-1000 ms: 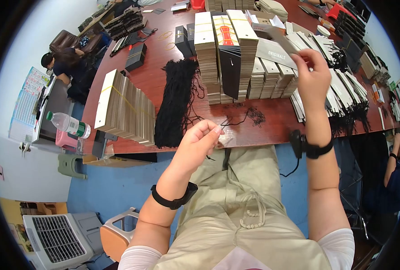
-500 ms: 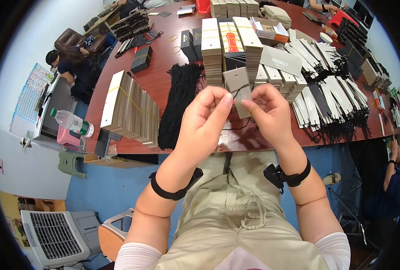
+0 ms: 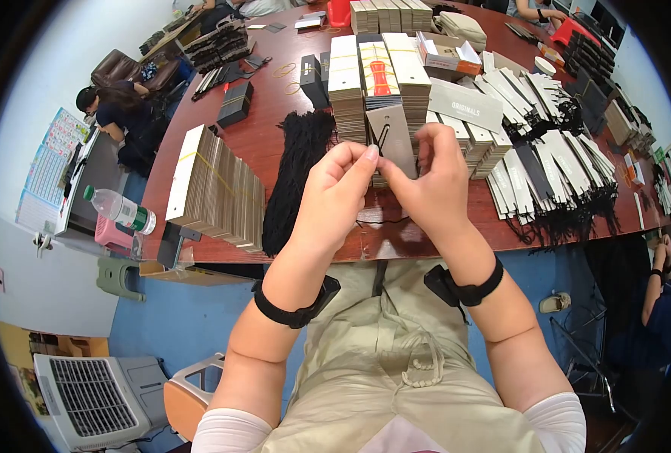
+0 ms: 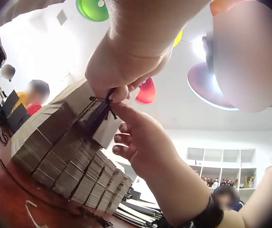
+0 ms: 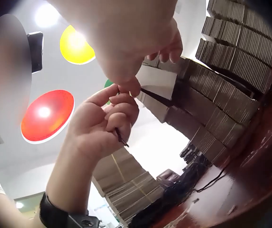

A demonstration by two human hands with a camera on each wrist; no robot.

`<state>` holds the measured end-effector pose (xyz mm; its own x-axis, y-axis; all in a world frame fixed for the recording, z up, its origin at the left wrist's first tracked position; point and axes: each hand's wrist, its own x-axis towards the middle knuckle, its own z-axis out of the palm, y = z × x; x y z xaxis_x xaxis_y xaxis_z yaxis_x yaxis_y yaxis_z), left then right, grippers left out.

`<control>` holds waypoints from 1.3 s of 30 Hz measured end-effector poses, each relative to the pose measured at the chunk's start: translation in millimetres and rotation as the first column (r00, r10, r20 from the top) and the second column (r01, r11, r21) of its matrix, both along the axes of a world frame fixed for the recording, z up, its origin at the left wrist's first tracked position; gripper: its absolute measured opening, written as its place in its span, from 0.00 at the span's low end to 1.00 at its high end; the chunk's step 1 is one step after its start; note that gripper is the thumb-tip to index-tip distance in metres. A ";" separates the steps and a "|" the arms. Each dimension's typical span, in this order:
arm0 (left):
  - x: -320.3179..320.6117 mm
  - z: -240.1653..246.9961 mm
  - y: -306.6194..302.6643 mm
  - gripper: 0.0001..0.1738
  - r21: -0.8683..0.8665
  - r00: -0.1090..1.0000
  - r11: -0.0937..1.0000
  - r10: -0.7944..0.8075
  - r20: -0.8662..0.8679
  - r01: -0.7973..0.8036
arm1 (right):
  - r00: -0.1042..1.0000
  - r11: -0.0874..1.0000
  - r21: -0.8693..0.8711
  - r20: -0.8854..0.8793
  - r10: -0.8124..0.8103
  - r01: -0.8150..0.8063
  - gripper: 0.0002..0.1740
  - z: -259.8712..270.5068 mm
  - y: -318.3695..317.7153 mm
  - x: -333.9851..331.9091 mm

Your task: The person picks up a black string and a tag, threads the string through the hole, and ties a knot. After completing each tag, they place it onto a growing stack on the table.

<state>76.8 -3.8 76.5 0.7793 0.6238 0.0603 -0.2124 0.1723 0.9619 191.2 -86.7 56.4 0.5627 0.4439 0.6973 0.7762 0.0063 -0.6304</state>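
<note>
Fingertips of the left hand and right hand meet at a thin black cord that runs through the hole of a grey tag. The tag hangs just beyond the fingers, in front of the tied stacks. In the left wrist view, the cord makes a loop or knot between the left hand and the right hand's thumb and finger. The right wrist view has a cord end sticking out under the left hand's curled fingers; the right hand pinches from above.
A banded stack of tags and a bundle of black cords lie on the left. More stacks stand behind the hands. Corded tags are spread at the right, and a plastic bottle is at the left edge.
The right hand has come from the right-hand piles with the grey tag to the left hand. Since then the tag has moved beyond the fingers, with both hands now on the cord.
</note>
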 end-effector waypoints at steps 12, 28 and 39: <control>-3.5 -2.1 1.7 0.10 -0.009 1.000 1.000 -0.003 0.006 0.003 | 0.991 0.992 0.117 0.122 -0.050 0.035 0.20 -6.3 8.6 1.8; -10.9 -1.0 -0.5 0.08 -0.012 1.000 1.000 0.013 -0.008 -0.013 | 0.957 0.970 0.217 0.242 -0.159 0.106 0.11 -11.4 -5.8 5.2; -22.9 10.6 -14.3 0.07 -0.089 0.995 0.996 -0.003 0.098 0.012 | -0.036 0.461 0.576 -0.650 0.759 -0.674 0.19 11.9 -33.4 -3.0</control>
